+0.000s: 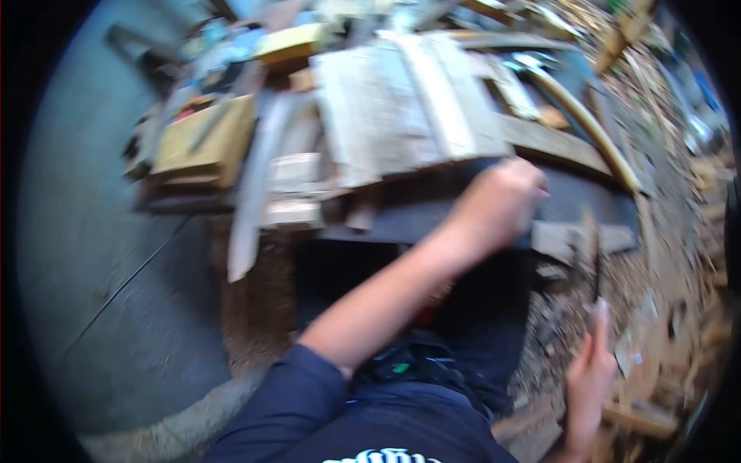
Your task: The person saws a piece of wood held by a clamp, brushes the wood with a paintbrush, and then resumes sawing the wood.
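My left hand (505,199) is closed in a fist over the near edge of a dark workbench (432,220), just beyond the wooden boards. Whatever it may hold is hidden by the fingers and blur. Lower on the right, my right hand (590,366) grips a slim tool (597,270) that points upward, with a dark shaft and a tan upper part; blur hides its exact kind. Pale wooden boards (401,100) lie side by side on the bench, beyond my left hand.
A yellowish wood block (202,139) sits at the bench's left end, near offcuts. A long curved wood strip (590,123) lies on the right. Wood scraps (644,417) and shavings cover the ground at right. A grey wall (116,255) stands on the left.
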A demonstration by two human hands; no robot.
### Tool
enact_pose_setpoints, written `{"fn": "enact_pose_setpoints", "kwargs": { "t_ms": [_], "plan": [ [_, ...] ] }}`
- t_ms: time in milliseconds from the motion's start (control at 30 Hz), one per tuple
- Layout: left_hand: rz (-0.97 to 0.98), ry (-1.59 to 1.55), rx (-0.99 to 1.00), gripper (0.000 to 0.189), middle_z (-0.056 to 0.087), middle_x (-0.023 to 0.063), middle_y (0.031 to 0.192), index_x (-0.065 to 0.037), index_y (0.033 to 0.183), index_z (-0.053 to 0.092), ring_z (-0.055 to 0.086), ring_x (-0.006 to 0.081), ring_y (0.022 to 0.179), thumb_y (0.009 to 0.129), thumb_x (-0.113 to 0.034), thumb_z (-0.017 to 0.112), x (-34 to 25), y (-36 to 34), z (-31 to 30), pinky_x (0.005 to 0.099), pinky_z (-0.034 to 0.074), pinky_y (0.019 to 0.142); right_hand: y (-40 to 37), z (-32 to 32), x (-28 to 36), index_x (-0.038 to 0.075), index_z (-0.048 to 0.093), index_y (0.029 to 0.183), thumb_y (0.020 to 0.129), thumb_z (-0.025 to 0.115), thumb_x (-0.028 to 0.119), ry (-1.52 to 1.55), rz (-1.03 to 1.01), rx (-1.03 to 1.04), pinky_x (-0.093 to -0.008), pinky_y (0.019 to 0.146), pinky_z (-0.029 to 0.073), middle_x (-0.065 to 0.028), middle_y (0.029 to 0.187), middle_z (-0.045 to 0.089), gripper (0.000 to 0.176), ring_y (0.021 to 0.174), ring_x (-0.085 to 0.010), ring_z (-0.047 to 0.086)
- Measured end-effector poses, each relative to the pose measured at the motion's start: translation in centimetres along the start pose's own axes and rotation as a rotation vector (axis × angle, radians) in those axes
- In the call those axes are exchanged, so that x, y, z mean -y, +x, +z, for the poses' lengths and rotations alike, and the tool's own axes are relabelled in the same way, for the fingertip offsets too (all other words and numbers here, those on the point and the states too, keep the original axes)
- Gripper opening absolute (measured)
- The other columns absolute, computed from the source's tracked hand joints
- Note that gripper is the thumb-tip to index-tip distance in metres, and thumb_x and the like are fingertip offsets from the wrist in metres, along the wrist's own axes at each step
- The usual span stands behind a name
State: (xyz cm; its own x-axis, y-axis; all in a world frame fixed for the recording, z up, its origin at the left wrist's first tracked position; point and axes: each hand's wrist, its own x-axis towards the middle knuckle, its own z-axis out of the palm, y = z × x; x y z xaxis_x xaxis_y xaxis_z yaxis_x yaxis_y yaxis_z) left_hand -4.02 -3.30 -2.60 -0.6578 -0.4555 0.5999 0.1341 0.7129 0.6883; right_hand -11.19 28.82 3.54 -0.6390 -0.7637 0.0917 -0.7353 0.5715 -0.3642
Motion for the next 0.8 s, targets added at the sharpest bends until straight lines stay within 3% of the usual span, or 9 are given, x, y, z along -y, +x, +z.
{"fn": "enact_pose_setpoints", "kwargs": {
  "t_ms": [233,333,367,467,500,600,667,733,800],
  "plan": [
    [-0.071,-0.061,-0.003,0.008,0.062,0.0206,0.095,0.000,0.097,0.063,0.065,0.0435,0.093,0.093,-0.004,0.069,-0.4,-0.3,0.7,0.0498,0.054,0.084,5.8,1.0,-0.2,0.004,0.042,0.162,0.108,0.048,0.007,-0.195,0.030,0.083,-0.0504,0.061,0.049,-0.0356,0.096,0.070,0.054,0.071,-0.0487,0.067],
    [-0.090,-0.100,0.005,0.008,0.062,0.0207,0.096,0.000,0.097,0.062,0.065,0.0438,0.094,0.094,-0.004,0.068,0.0,-0.3,0.3,0.0504,0.053,0.084,3.1,1.3,-1.5,0.004,0.042,0.163,0.109,0.047,0.008,-0.016,-0.101,-0.034,-0.0485,0.057,0.048,-0.0341,0.090,0.069,0.054,0.066,-0.0481,0.065],
    [-0.074,-0.101,0.009,0.009,0.061,0.0208,0.097,0.000,0.097,0.061,0.065,0.0437,0.094,0.095,-0.005,0.068,0.0,-0.3,0.2,0.0504,0.053,0.084,1.8,0.7,-1.4,0.005,0.042,0.163,0.109,0.047,0.009,0.000,0.025,0.026,-0.0501,0.057,0.048,-0.0338,0.086,0.068,0.054,0.067,-0.0490,0.065],
    [-0.076,-0.105,-0.024,0.008,0.061,0.0205,0.096,0.000,0.097,0.062,0.065,0.0429,0.093,0.095,-0.005,0.068,-0.3,-0.4,0.7,0.0499,0.054,0.083,1.3,0.9,-3.2,0.004,0.042,0.163,0.110,0.046,0.009,0.010,-0.016,0.009,-0.0470,0.060,0.048,-0.0308,0.098,0.072,0.053,0.067,-0.0429,0.067],
    [-0.083,-0.091,-0.017,0.008,0.061,0.0204,0.096,0.000,0.097,0.062,0.065,0.0427,0.093,0.095,-0.005,0.068,-0.2,-0.5,0.7,0.0498,0.054,0.083,2.9,0.2,-0.7,0.003,0.042,0.162,0.110,0.046,0.009,0.009,0.110,0.087,-0.0472,0.060,0.049,-0.0324,0.104,0.072,0.053,0.069,-0.0449,0.068],
    [-0.089,-0.090,0.005,0.008,0.061,0.0201,0.096,0.000,0.097,0.062,0.065,0.0421,0.093,0.095,-0.005,0.068,-0.2,-0.3,0.8,0.0496,0.053,0.082,6.0,1.2,-0.7,0.003,0.040,0.163,0.108,0.047,0.009,-0.178,-0.042,0.027,-0.0501,0.058,0.049,-0.0341,0.088,0.069,0.056,0.069,-0.0487,0.068],
    [-0.097,-0.125,-0.001,0.008,0.061,0.0199,0.096,0.000,0.097,0.062,0.065,0.0416,0.092,0.095,-0.005,0.069,-0.1,-0.4,0.4,0.0492,0.053,0.082,4.4,1.2,-0.4,0.004,0.040,0.163,0.108,0.047,0.009,-0.132,0.002,0.013,-0.0509,0.065,0.050,-0.0350,0.099,0.069,0.056,0.078,-0.0499,0.069],
    [-0.122,-0.174,-0.011,0.008,0.061,0.0197,0.096,0.000,0.096,0.062,0.065,0.0413,0.092,0.095,-0.004,0.069,-0.2,-0.3,0.3,0.0486,0.053,0.081,1.6,0.1,-0.5,0.004,0.039,0.164,0.110,0.046,0.009,0.019,0.162,0.101,-0.0478,0.073,0.052,-0.0359,0.123,0.069,0.055,0.091,-0.0492,0.071],
    [-0.091,-0.148,-0.037,0.009,0.061,0.0199,0.096,0.001,0.097,0.062,0.065,0.0412,0.092,0.095,-0.003,0.069,-0.1,-0.1,0.5,0.0481,0.054,0.081,1.7,0.9,-1.8,0.005,0.039,0.164,0.109,0.046,0.009,0.004,-0.089,-0.039,-0.0440,0.065,0.051,-0.0332,0.118,0.072,0.056,0.078,-0.0466,0.070]
  ]
}}
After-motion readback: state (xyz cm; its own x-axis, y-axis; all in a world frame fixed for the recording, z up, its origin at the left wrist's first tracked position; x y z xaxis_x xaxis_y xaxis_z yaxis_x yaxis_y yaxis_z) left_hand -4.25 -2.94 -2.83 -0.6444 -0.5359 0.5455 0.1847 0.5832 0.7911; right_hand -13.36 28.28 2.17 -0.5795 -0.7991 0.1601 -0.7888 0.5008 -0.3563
